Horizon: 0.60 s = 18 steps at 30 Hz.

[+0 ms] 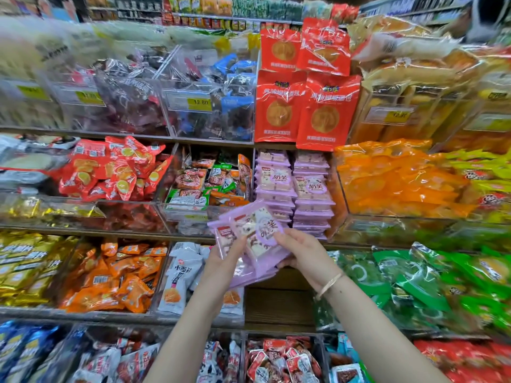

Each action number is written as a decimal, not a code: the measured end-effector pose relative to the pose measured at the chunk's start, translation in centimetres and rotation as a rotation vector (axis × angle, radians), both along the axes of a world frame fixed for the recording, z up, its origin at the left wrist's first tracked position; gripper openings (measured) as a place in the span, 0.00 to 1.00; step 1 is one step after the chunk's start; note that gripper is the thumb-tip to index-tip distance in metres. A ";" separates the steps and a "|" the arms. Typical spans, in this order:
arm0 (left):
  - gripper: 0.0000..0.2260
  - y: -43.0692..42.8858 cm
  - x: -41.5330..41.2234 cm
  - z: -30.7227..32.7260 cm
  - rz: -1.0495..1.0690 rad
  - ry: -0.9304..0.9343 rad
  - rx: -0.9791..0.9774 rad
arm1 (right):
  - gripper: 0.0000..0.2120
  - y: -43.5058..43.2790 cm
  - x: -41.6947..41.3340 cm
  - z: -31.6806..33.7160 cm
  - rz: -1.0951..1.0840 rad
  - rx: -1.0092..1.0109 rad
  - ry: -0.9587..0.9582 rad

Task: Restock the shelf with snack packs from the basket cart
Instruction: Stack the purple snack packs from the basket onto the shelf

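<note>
Nearest, along the bottom edge, a bin of small red-and-white packs (282, 360) sits in the lowest row of the shelf (83, 313). Both forearms rise past it from below, the right wrist wearing a thin bracelet (330, 284).

The left grip (222, 262) is curled round the left edge of a fanned bundle of purple snack packs (255, 233), seen mostly from the back of the hand. The right grip (301, 252) holds the same bundle from the other side, thumb laid across the front pack and fingers tucked beneath. So both are closed on the packs, neither wide. The bundle is held in the air, tilted, in front of the shelf and not resting on it.

Just behind and below the hands is a bare brown bay (276, 302), between white pouches (179, 277) on the left and green bags (392, 275) on the right. Orange packs (119, 277) lie further left.

One row up, directly behind the bundle, are two neat stacks of matching purple packs (296, 189). The held bundle overlaps their lower left corner in view, but I cannot tell whether they touch.

Above those, red bags (304, 106) stand upright — beside them is a clear bin with a yellow price label (199, 102) reading 12.80. The top rows are blurred.
</note>
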<state>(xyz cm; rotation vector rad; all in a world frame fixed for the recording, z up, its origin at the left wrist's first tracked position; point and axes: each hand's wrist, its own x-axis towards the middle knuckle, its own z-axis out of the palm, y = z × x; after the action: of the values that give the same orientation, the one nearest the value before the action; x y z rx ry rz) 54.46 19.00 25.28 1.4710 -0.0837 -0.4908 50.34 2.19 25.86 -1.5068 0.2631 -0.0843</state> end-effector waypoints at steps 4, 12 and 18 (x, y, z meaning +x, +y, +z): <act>0.37 0.3 0.9 0.0 0.066 0.120 -0.037 | 0.11 -2.5 2.2 1.2 -0.286 0.193 0.012; 0.07 0.9 1.5 -0.3 0.108 0.247 -0.026 | 0.07 -7.7 7.0 3.6 -0.692 0.346 0.009; 0.08 0.9 1.6 -0.7 0.100 0.249 -0.049 | 0.18 -7.9 6.9 1.5 -0.743 0.432 -0.122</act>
<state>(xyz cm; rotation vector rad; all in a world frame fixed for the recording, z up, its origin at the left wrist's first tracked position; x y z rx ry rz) 56.03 19.91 24.57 1.3485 0.1733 -0.5820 57.21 -5.67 27.35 -0.9103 0.6863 -0.6661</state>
